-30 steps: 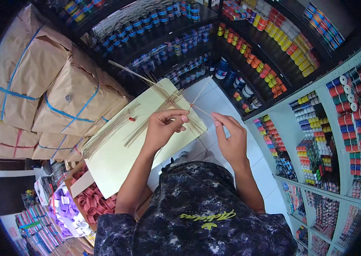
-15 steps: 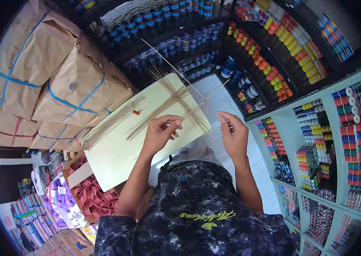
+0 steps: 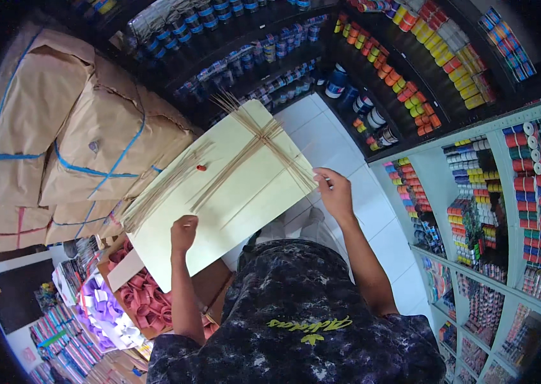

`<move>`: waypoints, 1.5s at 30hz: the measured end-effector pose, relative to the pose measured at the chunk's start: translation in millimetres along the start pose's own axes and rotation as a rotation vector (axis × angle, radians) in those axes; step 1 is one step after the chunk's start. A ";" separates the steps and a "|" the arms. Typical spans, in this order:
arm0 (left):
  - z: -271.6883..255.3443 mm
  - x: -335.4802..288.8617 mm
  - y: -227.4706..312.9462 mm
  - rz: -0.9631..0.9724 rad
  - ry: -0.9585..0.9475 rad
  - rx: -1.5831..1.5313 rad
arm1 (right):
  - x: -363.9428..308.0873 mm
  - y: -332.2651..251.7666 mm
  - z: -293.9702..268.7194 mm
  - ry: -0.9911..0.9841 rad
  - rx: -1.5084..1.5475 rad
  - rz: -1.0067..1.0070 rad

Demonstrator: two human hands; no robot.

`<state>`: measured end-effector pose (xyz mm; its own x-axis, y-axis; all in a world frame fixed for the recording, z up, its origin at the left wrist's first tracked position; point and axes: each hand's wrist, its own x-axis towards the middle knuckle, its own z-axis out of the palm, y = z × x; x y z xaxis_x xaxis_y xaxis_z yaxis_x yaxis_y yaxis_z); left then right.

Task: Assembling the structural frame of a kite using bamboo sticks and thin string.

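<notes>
My left hand (image 3: 184, 234) is closed above the near edge of the pale yellow board (image 3: 174, 253). What it holds, if anything, is too small to make out. At the board's right corner my right hand (image 3: 336, 194) has its thumb and fingers drawn together beside the ends of some thin sticks. Anything pinched there cannot be made out. Thin brown sticks (image 3: 261, 136) lie crossed on the far right part of the board, some poking past its edge. A loose bundle of sticks (image 3: 162, 187) rests along the left side, with a small red piece (image 3: 201, 168) nearby.
Large paper-wrapped parcels (image 3: 94, 137) tied with blue cord are stacked on the left. Below the board stands a carton with red strip loops (image 3: 149, 297); purple ones (image 3: 99, 301) lie beside it. Dark shelves (image 3: 251, 38) and pale shelves (image 3: 491, 192) hold spools and jars.
My hands have moved apart, the left going left and nearer me, the right slightly down. The light stick with a red bit and the long raised stick no longer show.
</notes>
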<state>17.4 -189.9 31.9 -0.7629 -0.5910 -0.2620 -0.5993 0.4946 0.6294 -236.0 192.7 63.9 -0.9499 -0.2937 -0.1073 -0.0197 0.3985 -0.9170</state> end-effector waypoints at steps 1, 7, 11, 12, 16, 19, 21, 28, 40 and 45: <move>-4.8 8.7 -0.8 0.046 0.032 0.031 | 0.2 8.0 12.3 0.011 0.008 -0.034; -0.5 81.9 32.9 0.069 0.084 -0.060 | -2.5 30.4 75.7 -0.041 0.007 0.070; 22.9 128.9 34.7 0.341 0.157 0.153 | 3.9 25.8 108.6 -0.035 -0.009 0.056; 29.8 137.3 36.9 0.405 0.161 0.277 | 6.3 25.0 113.2 -0.004 -0.040 0.017; 39.5 154.4 28.3 0.351 0.099 0.367 | 7.0 21.0 123.7 -0.036 -0.223 -0.149; 38.1 151.7 26.6 0.290 0.120 0.192 | 0.9 20.8 119.4 -0.043 -0.159 -0.221; 32.5 142.7 36.3 0.290 0.144 0.119 | -9.7 14.6 105.1 -0.055 -0.109 -0.185; 29.8 58.9 125.3 0.170 -0.077 -0.680 | -45.9 -16.5 57.2 -0.070 0.413 0.094; 90.6 -47.9 273.8 0.336 -0.447 -1.007 | -61.0 -84.3 -29.9 -0.087 0.259 -0.207; 102.4 -64.2 319.7 0.303 -0.535 -1.101 | -71.8 -73.5 -66.4 0.019 0.441 -0.172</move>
<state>-150.0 71.5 174.9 -0.9908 -0.0887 -0.1018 -0.0609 -0.3791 0.9234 -187.0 242.2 164.5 -0.9501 -0.3055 0.0636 -0.0465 -0.0628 -0.9969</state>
